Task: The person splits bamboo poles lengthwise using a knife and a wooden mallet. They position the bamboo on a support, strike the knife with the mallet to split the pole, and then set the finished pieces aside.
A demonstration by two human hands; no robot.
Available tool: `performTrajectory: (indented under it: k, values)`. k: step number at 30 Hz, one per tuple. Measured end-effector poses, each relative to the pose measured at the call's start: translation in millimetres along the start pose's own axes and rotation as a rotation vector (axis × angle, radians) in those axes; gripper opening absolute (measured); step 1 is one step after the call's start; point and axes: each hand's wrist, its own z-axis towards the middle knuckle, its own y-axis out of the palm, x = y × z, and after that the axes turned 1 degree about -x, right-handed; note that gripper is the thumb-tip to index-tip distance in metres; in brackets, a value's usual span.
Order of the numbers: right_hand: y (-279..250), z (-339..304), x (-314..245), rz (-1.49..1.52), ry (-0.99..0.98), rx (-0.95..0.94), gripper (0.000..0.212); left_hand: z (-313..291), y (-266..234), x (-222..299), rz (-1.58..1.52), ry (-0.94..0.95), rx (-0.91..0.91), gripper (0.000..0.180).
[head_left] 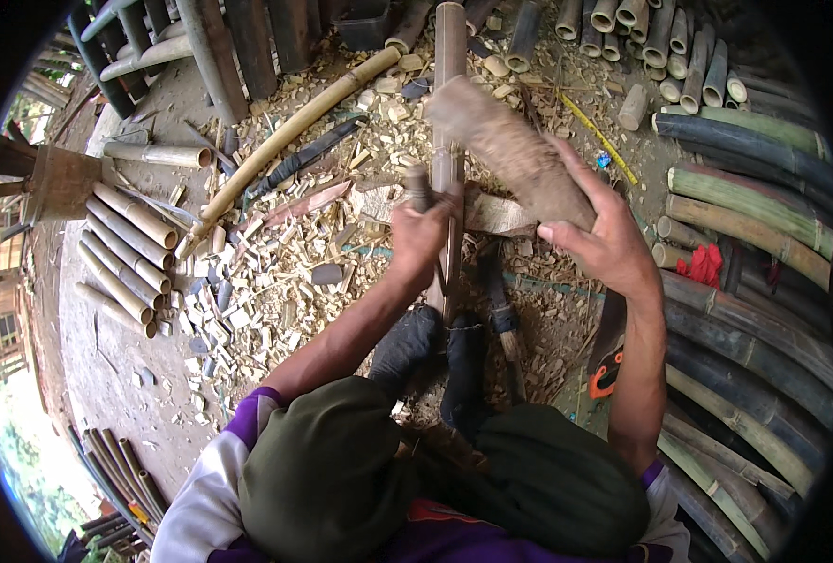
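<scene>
while our left hand [418, 236] makes a tight fist around a short round-topped tool [419, 184], our right hand [615, 239] has a thick wooden block [520, 155] between the thumb and the other fingers, which are spread only as wide as the block needs. the block is blurred and slants above the long brown pole [449, 56]. this pole reaches from the far edge of the floor [126, 394], passes over a rough log [503, 216], and has its near end at our feet [407, 342]. we cannot tell if the left fingers also touch the pole.

in our judgement, the first danger is for the left knuckles: the top of the tool stands only a little above the fist, so a badly aimed blow could hit them. if the tool slips along the pole, its lower end could come toward our feet. the pole could also roll on the log, because we see no clamp on it.

about containers, we notice one dark tub [362, 26] near the far edge of the floor, but its inside is too dark to tell what it holds. wood chips [313, 235] lie loose around the pole, not in any container.
</scene>
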Motion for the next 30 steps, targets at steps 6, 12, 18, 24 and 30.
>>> performTrajectory:
  k: [6, 12, 18, 24, 30]
  values:
    - [-7, -42, 75, -0.029, 0.151, 0.287, 0.091, 16, -57, -7, -0.483, -0.288, 0.339, 0.035]
    - [9, -59, 129, 0.052, 0.382, 0.412, 0.093, 34, -75, -37, -0.631, -0.302, 0.111, 0.034]
    - [36, -63, 139, -0.844, 0.400, 0.431, 0.084, 38, -68, -43, -0.648, -0.355, 0.067, 0.043]
    - [116, -34, 97, -0.268, 0.468, 0.058, 0.033, 40, -72, -47, -0.659, -0.374, 0.047, 0.043]
    - [173, -24, 109, -0.346, 0.305, -0.007, 0.039, 33, -67, -33, -0.633, -0.354, 0.099, 0.030]
